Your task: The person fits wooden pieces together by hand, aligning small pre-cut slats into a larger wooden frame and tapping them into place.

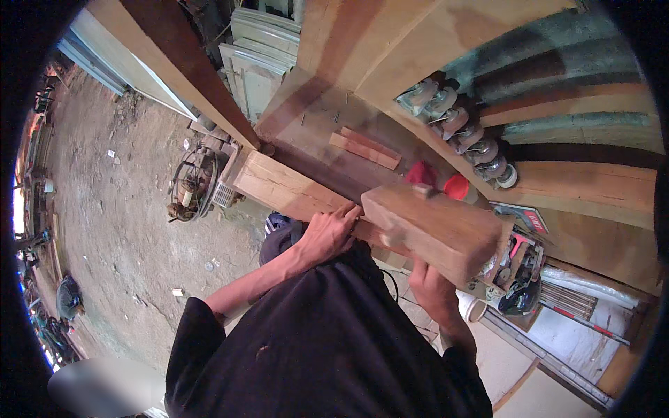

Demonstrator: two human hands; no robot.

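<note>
My right hand [433,289] is closed beneath a big wooden mallet [435,233], its block-shaped head raised above the right end of the work. That head hides most of my grip and the handle. A light wooden board [286,188] lies along the near edge of the bench, slanting down to the right. Over its right part is my left hand [331,230], closed with bent fingertips on the board's far edge. Whether those fingers also hold something small cannot be made out.
Two short wood strips [366,148] and a red bowl [456,187] lie on the bench [296,139]. A row of glass jars [470,132] stands at the far right. Tools fill a box [516,265] at right. A wire-framed machine [195,182] sits on the floor.
</note>
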